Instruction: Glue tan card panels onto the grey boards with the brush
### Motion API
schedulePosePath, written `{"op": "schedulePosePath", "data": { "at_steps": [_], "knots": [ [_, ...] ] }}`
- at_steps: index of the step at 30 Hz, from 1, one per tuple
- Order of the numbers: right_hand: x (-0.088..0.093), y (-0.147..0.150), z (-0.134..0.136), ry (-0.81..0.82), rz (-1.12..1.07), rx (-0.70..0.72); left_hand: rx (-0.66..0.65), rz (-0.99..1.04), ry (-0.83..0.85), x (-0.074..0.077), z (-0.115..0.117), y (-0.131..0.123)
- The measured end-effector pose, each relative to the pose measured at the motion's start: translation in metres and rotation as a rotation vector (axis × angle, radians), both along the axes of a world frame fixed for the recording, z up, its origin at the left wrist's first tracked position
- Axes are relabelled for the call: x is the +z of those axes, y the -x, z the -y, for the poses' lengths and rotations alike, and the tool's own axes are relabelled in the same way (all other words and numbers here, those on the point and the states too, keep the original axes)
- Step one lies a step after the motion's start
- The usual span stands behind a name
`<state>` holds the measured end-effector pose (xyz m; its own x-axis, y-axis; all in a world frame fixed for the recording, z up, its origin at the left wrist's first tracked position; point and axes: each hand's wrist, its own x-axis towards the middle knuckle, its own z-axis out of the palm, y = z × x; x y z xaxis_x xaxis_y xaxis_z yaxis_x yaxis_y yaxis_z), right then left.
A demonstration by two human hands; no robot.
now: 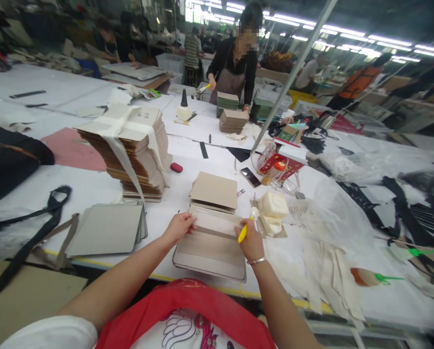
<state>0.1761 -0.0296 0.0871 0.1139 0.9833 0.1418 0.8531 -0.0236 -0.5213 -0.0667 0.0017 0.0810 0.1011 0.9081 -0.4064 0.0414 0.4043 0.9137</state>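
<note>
My left hand (180, 226) is closed, its fingertips pinching the left end of a pale strip (215, 224) stretched across the boards in front of me. In my right hand (251, 240) is a brush (243, 233) with a yellow handle and whitish bristles; the fingers of this hand also touch the strip's right end. Beneath the strip lies a beige board (209, 254) with rounded corners, near the table's front edge. Just beyond it is a small stack of beige boards (215, 188). A cut-open cream plastic container (274, 206) stands to the right of the brush.
A tall tied stack of boards (139, 145) stands at the left, with grey boards (102, 230) in front. Cloth strips (333, 274) hang over the right front edge. A phone (251, 177) and a red case (176, 167) lie farther back. Across the table stands a co-worker (235, 63).
</note>
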Motion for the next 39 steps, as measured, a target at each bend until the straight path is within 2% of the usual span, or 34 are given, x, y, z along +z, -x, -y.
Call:
{"op": "schedulePosePath", "data": {
  "at_steps": [5,8,15,24,29,34,39],
  "knots": [
    [-0.019,0.0,-0.024,0.034,0.094,-0.075,0.013,-0.506,-0.236,-0.013,-0.023,0.011],
    [-0.026,0.001,-0.029,0.042,0.131,-0.1,0.021,-0.68,-0.312,-0.021,-0.031,0.012],
    [-0.03,0.003,-0.033,0.032,0.131,-0.136,0.04,-0.739,-0.292,-0.031,-0.037,0.009],
    [-0.033,-0.003,-0.037,0.046,0.094,-0.129,0.014,-0.727,-0.274,-0.034,-0.037,0.008],
    [-0.031,-0.003,-0.037,0.074,0.089,-0.122,-0.057,-0.823,-0.28,-0.032,-0.036,0.007],
    [-0.038,-0.009,-0.036,0.056,0.152,-0.16,-0.106,-1.057,-0.436,-0.024,-0.034,0.006],
    [-0.042,-0.039,-0.026,-0.067,0.226,-0.275,-0.121,-1.249,-0.713,-0.015,-0.024,0.005]
  ]
}}
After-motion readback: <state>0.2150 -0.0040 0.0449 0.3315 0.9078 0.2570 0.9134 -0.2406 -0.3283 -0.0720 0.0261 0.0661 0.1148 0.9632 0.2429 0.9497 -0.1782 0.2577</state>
